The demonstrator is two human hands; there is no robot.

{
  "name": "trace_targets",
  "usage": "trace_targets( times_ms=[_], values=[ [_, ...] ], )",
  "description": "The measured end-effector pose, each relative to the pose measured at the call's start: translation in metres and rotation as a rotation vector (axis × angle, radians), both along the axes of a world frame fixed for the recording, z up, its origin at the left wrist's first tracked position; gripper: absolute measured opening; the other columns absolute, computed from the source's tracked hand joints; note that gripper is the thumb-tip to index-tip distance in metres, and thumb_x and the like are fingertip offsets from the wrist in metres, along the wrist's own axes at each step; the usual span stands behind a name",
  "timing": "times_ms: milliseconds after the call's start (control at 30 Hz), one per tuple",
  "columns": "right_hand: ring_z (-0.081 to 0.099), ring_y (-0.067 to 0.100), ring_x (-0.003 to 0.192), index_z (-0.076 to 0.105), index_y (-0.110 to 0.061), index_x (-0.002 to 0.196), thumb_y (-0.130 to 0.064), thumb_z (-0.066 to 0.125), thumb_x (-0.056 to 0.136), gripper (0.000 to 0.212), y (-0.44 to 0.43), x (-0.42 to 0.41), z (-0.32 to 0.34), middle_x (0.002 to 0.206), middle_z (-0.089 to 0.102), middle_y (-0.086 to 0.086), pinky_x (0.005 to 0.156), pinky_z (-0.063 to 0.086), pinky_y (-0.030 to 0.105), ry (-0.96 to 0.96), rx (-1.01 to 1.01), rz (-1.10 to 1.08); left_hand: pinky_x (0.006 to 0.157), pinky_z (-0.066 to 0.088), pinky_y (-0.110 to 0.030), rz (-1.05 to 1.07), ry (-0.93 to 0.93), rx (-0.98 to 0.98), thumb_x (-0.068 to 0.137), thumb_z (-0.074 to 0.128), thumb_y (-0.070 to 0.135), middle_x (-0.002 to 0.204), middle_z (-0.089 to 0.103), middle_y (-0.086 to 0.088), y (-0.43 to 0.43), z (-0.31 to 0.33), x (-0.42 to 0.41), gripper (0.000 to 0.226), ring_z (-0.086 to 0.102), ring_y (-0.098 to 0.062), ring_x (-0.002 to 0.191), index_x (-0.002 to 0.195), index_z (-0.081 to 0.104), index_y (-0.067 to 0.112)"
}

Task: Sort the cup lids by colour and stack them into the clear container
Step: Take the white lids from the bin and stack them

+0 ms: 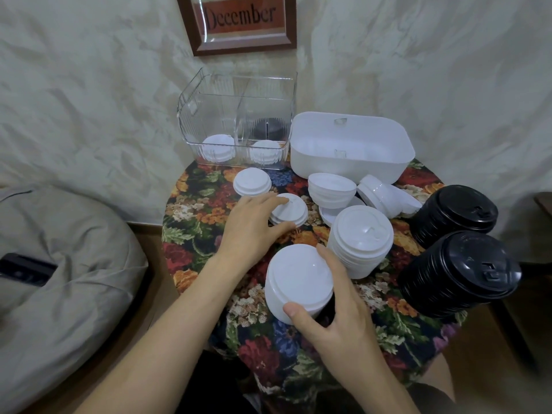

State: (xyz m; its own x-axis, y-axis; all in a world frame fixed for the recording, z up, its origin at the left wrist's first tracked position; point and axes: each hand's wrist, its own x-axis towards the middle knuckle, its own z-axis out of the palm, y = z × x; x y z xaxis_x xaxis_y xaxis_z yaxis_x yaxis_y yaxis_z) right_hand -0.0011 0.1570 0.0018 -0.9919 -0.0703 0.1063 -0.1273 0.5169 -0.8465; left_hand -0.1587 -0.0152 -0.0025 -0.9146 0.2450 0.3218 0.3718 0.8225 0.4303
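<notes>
- Floral worktop point(191, 222); clear container point(209, 115) at twelve o'clock.
- Left grip point(254, 225) grasps short white lid stack point(291, 209), centre; right grip point(328, 300) clasps taller white stack point(298, 279) at six o'clock.
- Advice: lift level, seat onto matching whites.

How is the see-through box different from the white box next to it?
The see-through box is clear, has a divider and holds white lids and black lids. The white box is solid white, sits lower and shows no lids inside. Both are open on top.
</notes>
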Motion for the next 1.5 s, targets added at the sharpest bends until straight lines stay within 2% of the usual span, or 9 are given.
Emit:
trace_targets(
  times_ms=[367, 600, 767, 933, 1133, 1267, 1333, 1400, 1500],
  values=[
    [0.022, -0.021, 0.137, 0.017, -0.069, 0.146, -0.08, 0.061, 0.073, 0.086, 0.0, 0.001, 0.002, 0.147, 0.019, -0.051, 0.108, 0.034, 0.026, -0.05, -0.036, 0.009, 0.097, 0.045, -0.041, 0.268, -0.027, 0.096, 0.091, 0.072, 0.048, 0.139, 0.058, -0.006, -0.033, 0.012, -0.047, 0.054, 0.055, -0.028, 0.125, 0.136, 0.063, 0.019],
    [0.021, -0.022, 0.136, 0.015, -0.071, 0.143, -0.081, 0.06, 0.071, 0.086, 0.0, 0.001, 0.005, 0.146, 0.017, -0.052, 0.11, 0.036, 0.029, -0.073, -0.039, 0.013, 0.098, 0.045, -0.048, 0.261, -0.083, 0.043, 0.086, 0.07, 0.061, 0.138, 0.06, -0.006, -0.031, 0.008, -0.065, 0.063, 0.056, -0.032, 0.124, 0.135, 0.059, 0.023],
    [0.019, -0.022, 0.136, 0.012, -0.073, 0.142, -0.08, 0.06, 0.07, 0.086, 0.0, 0.0, 0.006, 0.146, 0.014, -0.053, 0.112, 0.036, 0.031, -0.086, -0.044, 0.022, 0.087, 0.04, -0.044, 0.257, -0.102, 0.02, 0.083, 0.073, 0.061, 0.125, 0.067, -0.008, -0.031, 0.007, -0.066, 0.065, 0.058, -0.035, 0.114, 0.132, 0.055, 0.023],
    [0.019, -0.021, 0.138, 0.013, -0.073, 0.142, -0.08, 0.059, 0.07, 0.086, 0.0, 0.0, 0.007, 0.147, 0.014, -0.053, 0.112, 0.037, 0.032, -0.08, -0.032, 0.023, 0.073, 0.04, -0.04, 0.179, -0.089, 0.065, 0.08, 0.076, 0.061, 0.113, 0.069, -0.008, -0.031, 0.009, -0.053, 0.062, 0.06, -0.034, 0.103, 0.125, 0.057, 0.024],
    [0.018, -0.023, 0.138, 0.012, -0.074, 0.141, -0.08, 0.06, 0.071, 0.086, 0.0, -0.001, 0.007, 0.146, 0.013, -0.054, 0.114, 0.035, 0.032, -0.081, -0.035, 0.023, 0.064, 0.032, -0.037, 0.122, -0.143, 0.211, 0.086, 0.073, 0.057, 0.099, 0.056, 0.006, -0.02, 0.032, -0.016, 0.051, 0.05, -0.018, 0.081, 0.126, 0.053, 0.033],
    [0.017, -0.023, 0.138, 0.011, -0.074, 0.142, -0.082, 0.059, 0.072, 0.086, 0.0, 0.001, 0.007, 0.148, 0.012, -0.053, 0.114, 0.035, 0.033, -0.081, -0.044, 0.03, 0.083, 0.046, -0.02, -0.013, -0.18, 0.407, 0.081, 0.079, 0.055, 0.119, 0.064, 0.015, -0.007, 0.068, 0.007, 0.047, 0.059, -0.005, 0.1, 0.121, 0.055, 0.046],
    [0.016, -0.024, 0.137, 0.011, -0.073, 0.143, -0.082, 0.059, 0.073, 0.085, 0.0, 0.001, 0.007, 0.148, 0.012, -0.053, 0.113, 0.033, 0.031, -0.078, -0.05, 0.032, 0.089, 0.052, -0.028, -0.146, -0.199, 0.449, 0.08, 0.081, 0.053, 0.122, 0.065, 0.019, 0.004, 0.088, 0.02, 0.049, 0.061, 0.001, 0.106, 0.121, 0.056, 0.046],
    [0.016, -0.024, 0.138, 0.011, -0.071, 0.145, -0.082, 0.058, 0.075, 0.085, 0.0, 0.001, 0.006, 0.15, 0.013, -0.051, 0.112, 0.033, 0.029, -0.065, -0.04, 0.034, 0.093, 0.054, -0.043, -0.262, -0.198, 0.417, 0.079, 0.083, 0.051, 0.118, 0.068, 0.014, 0.015, 0.1, 0.031, 0.051, 0.065, -0.01, 0.105, 0.122, 0.057, 0.045],
    [0.015, -0.023, 0.14, 0.009, -0.069, 0.146, -0.082, 0.057, 0.076, 0.086, 0.0, 0.001, 0.005, 0.151, 0.013, -0.05, 0.11, 0.032, 0.023, -0.035, -0.015, 0.024, 0.094, 0.052, -0.049, -0.38, -0.231, 0.323, 0.078, 0.081, 0.056, 0.113, 0.067, 0.012, 0.031, 0.107, 0.041, 0.053, 0.064, -0.017, 0.099, 0.122, 0.054, 0.047]
  ],
)
